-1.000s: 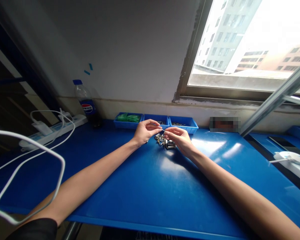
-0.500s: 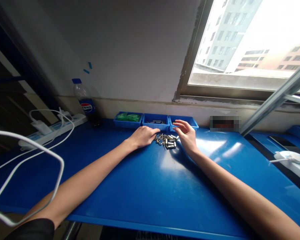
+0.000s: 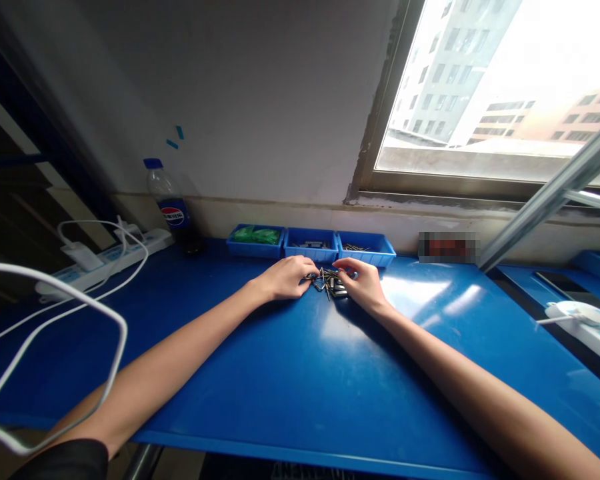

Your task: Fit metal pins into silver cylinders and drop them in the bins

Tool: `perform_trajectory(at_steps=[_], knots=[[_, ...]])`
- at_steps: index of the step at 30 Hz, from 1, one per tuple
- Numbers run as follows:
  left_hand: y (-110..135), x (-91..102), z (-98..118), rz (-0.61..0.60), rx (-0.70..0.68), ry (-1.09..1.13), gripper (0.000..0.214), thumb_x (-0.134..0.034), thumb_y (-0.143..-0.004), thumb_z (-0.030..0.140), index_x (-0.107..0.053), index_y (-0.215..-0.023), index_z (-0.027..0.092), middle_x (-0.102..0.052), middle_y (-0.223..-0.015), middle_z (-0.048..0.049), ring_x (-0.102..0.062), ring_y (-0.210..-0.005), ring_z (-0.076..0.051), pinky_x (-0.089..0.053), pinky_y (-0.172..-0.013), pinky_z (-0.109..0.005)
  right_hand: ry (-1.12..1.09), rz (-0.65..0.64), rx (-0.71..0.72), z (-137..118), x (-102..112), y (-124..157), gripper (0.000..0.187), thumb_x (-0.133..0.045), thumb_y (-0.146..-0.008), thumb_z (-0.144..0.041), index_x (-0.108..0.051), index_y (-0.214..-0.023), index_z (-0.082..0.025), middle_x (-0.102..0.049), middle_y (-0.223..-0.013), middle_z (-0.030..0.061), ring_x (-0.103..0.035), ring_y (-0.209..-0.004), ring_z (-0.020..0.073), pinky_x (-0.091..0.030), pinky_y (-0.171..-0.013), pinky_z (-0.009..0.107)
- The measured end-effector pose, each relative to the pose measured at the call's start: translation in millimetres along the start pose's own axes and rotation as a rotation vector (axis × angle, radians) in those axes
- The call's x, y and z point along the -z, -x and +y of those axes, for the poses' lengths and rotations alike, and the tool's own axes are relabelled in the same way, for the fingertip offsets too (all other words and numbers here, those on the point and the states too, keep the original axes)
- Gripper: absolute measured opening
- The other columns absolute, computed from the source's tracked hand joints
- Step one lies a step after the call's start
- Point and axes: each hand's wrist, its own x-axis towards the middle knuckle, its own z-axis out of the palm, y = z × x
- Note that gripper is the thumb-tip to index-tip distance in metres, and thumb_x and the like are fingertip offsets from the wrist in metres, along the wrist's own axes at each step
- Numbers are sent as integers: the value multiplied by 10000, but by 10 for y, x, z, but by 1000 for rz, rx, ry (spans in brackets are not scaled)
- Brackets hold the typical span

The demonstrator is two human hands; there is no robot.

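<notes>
A small heap of metal pins and clips [image 3: 327,283] lies on the blue table [image 3: 300,373] in front of three blue bins. My left hand [image 3: 286,276] rests on the table at the heap's left side, fingers curled onto the parts. My right hand [image 3: 361,281] sits at the heap's right side, fingers bent down onto it. Whether either hand grips a part is hidden by the fingers.
Three small blue bins [image 3: 311,244] stand by the wall; the left one holds green pieces. A Pepsi bottle [image 3: 169,205] stands at back left by a white power strip [image 3: 105,259] with cables. Another white power strip [image 3: 587,325] lies at right. A window is above.
Both hands dropped from a raised pinch down to the table. The right hand then lowered from open above the heap onto it, closing in with the left.
</notes>
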Motion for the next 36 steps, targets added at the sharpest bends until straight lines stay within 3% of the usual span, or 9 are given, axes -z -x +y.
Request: perform_trajectory(at_steps=[5,8,14,18,22,25,29,36], knots=[[-18,-14,-70,-10,51,18,228,-611,-933,156,-786,-1073,191,-763,-1111,-77,-732,-992,-210,-553,-882,-269,-154,146,-111,47,66,-36,270,-527,-779,-227,-773,-886,-203,-802,-915,62,-748,-880,248,-576,-841,377],[-20,-6,-79,-8,75,-16,185,-655,-920,173,-796,-1033,217,-778,-1067,-58,-739,-961,-209,-549,-828,-260,-47,189,-167,52,196,-36,267,-530,-757,-227,-768,-877,-204,-788,-843,50,-732,-813,242,-553,-797,370],[-23,31,-28,38,109,-63,172,-672,-895,147,-796,-988,223,-793,-1009,-39,-745,-938,-229,-552,-799,-290,135,1,17,19,389,33,209,-572,-720,-194,-750,-829,-208,-744,-774,26,-666,-719,211,-494,-720,343],[-58,62,-2,198,193,25,166,-687,-859,118,-791,-945,217,-802,-961,-33,-756,-889,-225,-574,-802,-306,122,2,85,-23,328,58,209,-574,-745,-174,-745,-860,-212,-753,-821,34,-668,-749,214,-476,-680,336],[-109,5,48,445,247,378,113,-728,-858,177,-775,-961,189,-808,-921,-31,-766,-825,-192,-608,-783,-287,-109,-48,-14,-96,238,59,252,-663,-807,-255,-748,-1043,-225,-766,-838,33,-697,-770,221,-523,-725,351],[-113,-99,118,528,251,549,109,-741,-865,213,-762,-967,182,-806,-897,-23,-768,-802,-173,-619,-777,-271,-381,-177,-164,-133,209,41,357,-754,-818,-390,-743,-1135,-226,-781,-883,42,-719,-795,226,-557,-747,358],[-67,-230,182,547,207,524,72,-739,-871,203,-754,-939,185,-802,-889,-9,-766,-816,-163,-610,-812,-267,-519,-218,-265,-145,189,23,364,-837,-754,-451,-794,-1002,-189,-791,-834,56,-722,-757,217,-570,-745,353],[-2,-298,159,535,160,334,127,-683,-937,263,-741,-1027,194,-798,-1008,-33,-750,-920,-192,-587,-878,-330,-558,-249,-306,-149,130,33,360,-865,-719,-455,-814,-961,-193,-812,-876,81,-769,-840,267,-600,-816,397]])
